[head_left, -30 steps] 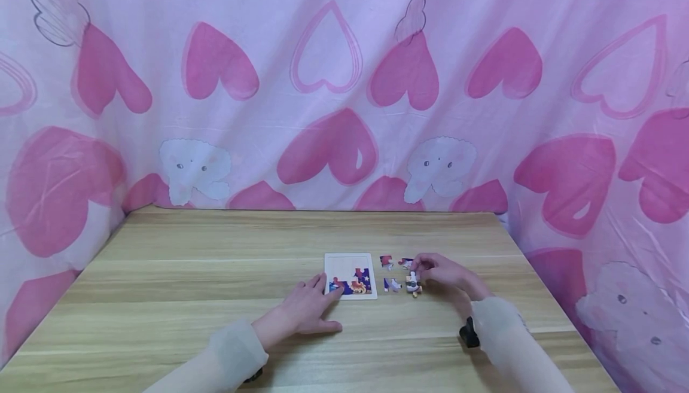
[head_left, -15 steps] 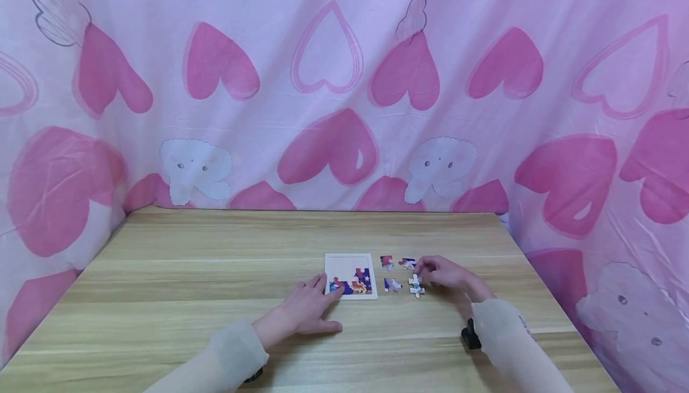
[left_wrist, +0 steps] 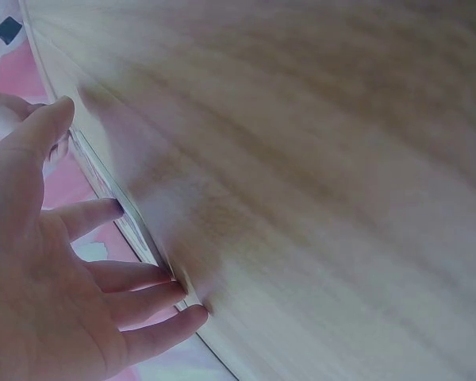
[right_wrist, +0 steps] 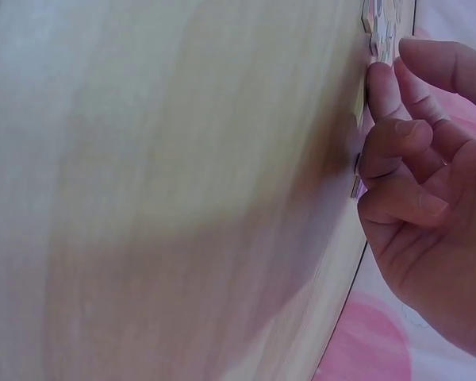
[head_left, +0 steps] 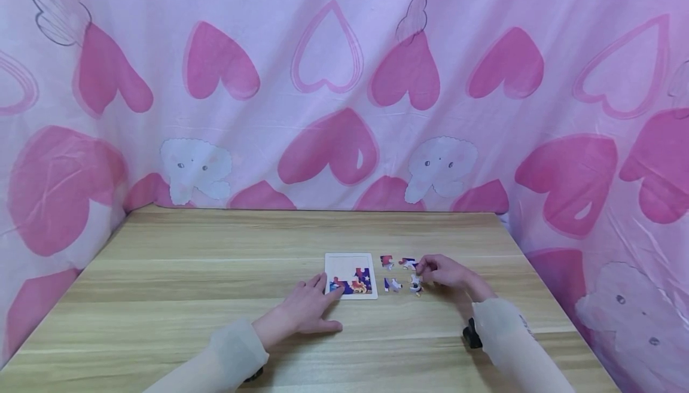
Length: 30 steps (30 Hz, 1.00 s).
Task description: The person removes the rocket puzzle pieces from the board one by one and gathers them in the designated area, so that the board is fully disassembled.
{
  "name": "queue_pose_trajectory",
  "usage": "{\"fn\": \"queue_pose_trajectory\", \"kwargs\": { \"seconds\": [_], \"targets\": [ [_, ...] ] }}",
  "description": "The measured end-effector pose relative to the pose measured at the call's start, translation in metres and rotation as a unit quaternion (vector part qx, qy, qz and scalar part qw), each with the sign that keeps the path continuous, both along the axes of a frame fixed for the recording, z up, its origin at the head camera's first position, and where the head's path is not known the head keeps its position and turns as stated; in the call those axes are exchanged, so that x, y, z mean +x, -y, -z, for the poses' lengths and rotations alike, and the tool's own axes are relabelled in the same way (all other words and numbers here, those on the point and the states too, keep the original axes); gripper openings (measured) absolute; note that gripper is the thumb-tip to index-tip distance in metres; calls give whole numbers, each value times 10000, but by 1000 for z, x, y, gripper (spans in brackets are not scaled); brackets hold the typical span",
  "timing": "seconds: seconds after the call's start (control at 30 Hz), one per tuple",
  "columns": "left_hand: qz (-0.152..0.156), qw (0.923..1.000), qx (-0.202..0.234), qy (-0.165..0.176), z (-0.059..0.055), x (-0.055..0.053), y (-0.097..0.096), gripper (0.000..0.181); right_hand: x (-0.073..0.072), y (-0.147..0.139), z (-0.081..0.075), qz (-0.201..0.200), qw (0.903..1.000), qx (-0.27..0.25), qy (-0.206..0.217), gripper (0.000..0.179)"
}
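Observation:
A white-framed puzzle tray [head_left: 350,257] lies on the table with purple, red and yellow pieces fitted along its lower and right parts. My left hand [head_left: 304,309] rests spread at its lower left corner, fingers over the frame's edge. In the left wrist view this hand [left_wrist: 55,270] shows straight fingers along the tray's thin edge. Right of the tray, my right hand [head_left: 444,272] pinches a pale jigsaw piece [head_left: 415,284] between thumb and forefinger. The right wrist view shows the hand [right_wrist: 428,159] with its other fingers curled by the tabletop.
Loose jigsaw pieces lie between tray and right hand: a red one [head_left: 386,261], a purple-white one [head_left: 393,285] and another [head_left: 407,263] beside the right fingertips. The wooden table [head_left: 215,249] meets a pink heart-patterned curtain [head_left: 323,160] at its back and sides.
The pale jigsaw piece has turned and tilted in the right fingers, and the right hand has shifted slightly to the right. My left hand and the tray have stayed put.

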<state>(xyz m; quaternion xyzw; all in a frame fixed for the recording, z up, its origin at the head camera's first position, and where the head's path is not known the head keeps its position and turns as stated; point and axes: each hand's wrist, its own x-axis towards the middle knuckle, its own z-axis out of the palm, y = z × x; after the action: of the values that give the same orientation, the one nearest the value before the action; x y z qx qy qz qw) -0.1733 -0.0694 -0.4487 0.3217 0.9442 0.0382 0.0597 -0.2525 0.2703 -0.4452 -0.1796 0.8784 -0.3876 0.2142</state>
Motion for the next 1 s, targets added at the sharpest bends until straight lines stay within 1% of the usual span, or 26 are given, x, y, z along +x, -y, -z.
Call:
{"fn": "queue_pose_trajectory", "kwargs": {
  "seconds": [0.2, 0.33, 0.43, 0.57, 0.8, 1.0],
  "targets": [
    [-6, 10000, 3, 26, 1, -1, 0, 73, 1, 5, 1, 22, 9994, 59, -333, 14],
    [-22, 10000, 21, 65, 1, -1, 0, 73, 1, 16, 1, -66, 9975, -26, -704, 14],
    [-43, 9999, 21, 95, 0, -1, 0, 73, 1, 27, 0, -132, 9961, -51, -873, 13],
    [-72, 9999, 12, 119, 0, -1, -1, 73, 4, 42, 0, -221, 9956, -45, -905, 12],
    [-60, 9999, 15, 140, 0, -1, 0, 73, 6, 61, 6, -431, 9948, -50, -923, 12],
    [-84, 9999, 15, 139, 1, 0, 0, 73, 6, 79, 7, -546, 9920, -110, -1129, 15]
  ]
}}
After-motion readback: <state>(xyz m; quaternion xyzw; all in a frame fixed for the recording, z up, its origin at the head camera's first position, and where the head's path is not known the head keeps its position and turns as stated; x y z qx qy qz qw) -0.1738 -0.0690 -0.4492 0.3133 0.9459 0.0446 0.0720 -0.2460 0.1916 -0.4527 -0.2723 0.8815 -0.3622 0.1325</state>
